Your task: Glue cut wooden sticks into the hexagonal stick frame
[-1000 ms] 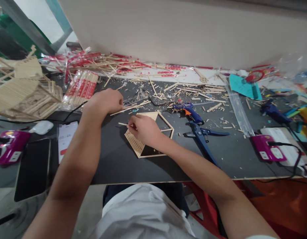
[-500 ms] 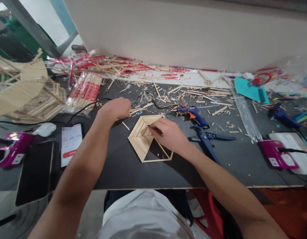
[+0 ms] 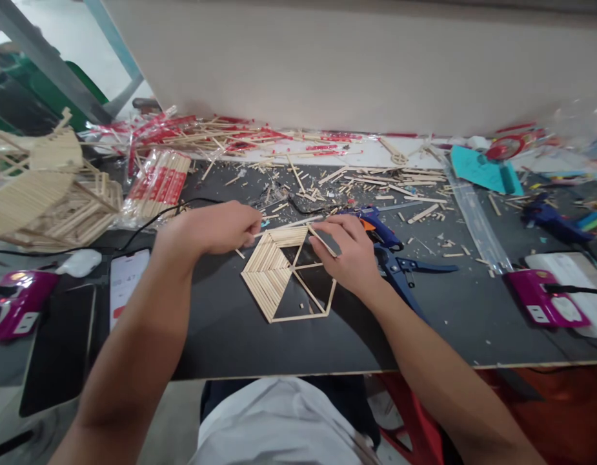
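A hexagonal frame of thin wooden sticks [image 3: 266, 284] lies flat on the dark tabletop. Tight rows of sticks fill its left and upper-left sections, the top is partly filled, and bare spokes divide the open sections on the right. My left hand [image 3: 225, 226] is closed beyond the upper-left corner. From its fingertips a thin wooden stick [image 3: 294, 225] runs rightward along the frame's top edge; its exact grip is partly hidden. My right hand [image 3: 351, 252] has thumb and index finger around the upper-right side of the hexagonal frame, covering its right corner.
Behind my right hand lie a blue glue gun [image 3: 388, 236] and blue cutters [image 3: 399, 271]. Stick scraps [image 3: 395, 184] litter the back. Left are packaged sticks [image 3: 160, 184], a stick model [image 3: 51, 194] and phones [image 3: 60, 349]. Purple power adapters [image 3: 545, 300] sit at both sides.
My right hand has moved right from the frame's centre to its upper-right side. The left hand's fingers have turned toward the frame, and a long stick now shows along the top edge.
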Tool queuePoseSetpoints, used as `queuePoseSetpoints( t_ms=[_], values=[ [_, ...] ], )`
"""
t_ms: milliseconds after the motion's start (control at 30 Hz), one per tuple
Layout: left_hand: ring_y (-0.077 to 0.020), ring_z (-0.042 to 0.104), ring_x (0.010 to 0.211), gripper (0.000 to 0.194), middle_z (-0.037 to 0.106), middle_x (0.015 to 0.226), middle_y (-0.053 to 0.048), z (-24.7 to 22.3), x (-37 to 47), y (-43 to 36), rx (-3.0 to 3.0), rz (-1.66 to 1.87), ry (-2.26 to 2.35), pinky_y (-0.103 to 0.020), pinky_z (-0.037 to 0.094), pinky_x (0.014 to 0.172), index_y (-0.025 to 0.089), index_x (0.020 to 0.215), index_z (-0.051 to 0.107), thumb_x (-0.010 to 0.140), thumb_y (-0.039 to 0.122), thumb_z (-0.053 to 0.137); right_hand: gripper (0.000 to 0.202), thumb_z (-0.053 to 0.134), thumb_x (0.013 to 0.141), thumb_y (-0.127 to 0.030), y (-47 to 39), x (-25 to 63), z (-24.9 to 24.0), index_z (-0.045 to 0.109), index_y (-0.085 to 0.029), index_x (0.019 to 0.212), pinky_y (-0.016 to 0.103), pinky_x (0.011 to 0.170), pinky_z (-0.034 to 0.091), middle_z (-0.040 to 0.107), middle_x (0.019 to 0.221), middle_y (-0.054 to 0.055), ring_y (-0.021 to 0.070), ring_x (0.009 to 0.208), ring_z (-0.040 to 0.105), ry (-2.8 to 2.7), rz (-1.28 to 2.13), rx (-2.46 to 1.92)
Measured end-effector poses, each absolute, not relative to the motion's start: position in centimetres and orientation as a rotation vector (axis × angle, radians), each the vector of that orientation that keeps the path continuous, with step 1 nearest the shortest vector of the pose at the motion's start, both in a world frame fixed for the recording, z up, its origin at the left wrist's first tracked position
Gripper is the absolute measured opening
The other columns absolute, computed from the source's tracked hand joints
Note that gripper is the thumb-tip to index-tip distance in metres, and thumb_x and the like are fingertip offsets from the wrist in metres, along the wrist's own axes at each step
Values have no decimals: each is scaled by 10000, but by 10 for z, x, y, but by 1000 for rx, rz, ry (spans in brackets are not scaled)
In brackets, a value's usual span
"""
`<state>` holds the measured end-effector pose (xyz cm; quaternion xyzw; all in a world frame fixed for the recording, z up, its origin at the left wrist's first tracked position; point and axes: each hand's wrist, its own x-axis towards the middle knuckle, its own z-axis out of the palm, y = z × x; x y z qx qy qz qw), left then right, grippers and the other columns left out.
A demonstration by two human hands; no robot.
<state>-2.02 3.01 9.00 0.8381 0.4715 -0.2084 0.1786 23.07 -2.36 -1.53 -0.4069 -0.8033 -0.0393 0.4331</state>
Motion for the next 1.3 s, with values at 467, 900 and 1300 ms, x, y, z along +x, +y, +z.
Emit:
queuePoseSetpoints(
  t_ms=[467, 900, 1300],
  values=[
    [-164, 623, 753, 120, 737, 897, -44, 65, 12, 26, 2417, -435, 1041, -262, 351, 649, 167, 948, 705, 924, 177, 588, 255, 499, 1073, -280, -26, 233, -20, 723, -162, 1035, 313, 733, 454, 734, 900, 82, 188, 768, 644, -2499, 105, -1035],
    [-257, 684, 997, 278, 761, 1092, -95, 30, -5, 56, 2403, 192, 1767, -329, 478, 827, 181, 1083, 765, 1013, 294, 521, 224, 495, 1046, -210, -20, 245, -15, 713, -162, 1035, 353, 811, 514, 691, 1029, 122, 243, 934, 681, -2389, 408, -1246],
    [-263, 688, 1003, 288, 702, 1176, -143, 9, 2, 59, 2442, 29, 1726, -307, 456, 751, 161, 1083, 716, 1035, 270, 453, 203, 517, 1038, -207, -19, 246, -17, 712, -172, 997, 351, 820, 514, 685, 996, 101, 225, 915, 667, -2366, 436, -1227]
  ],
)
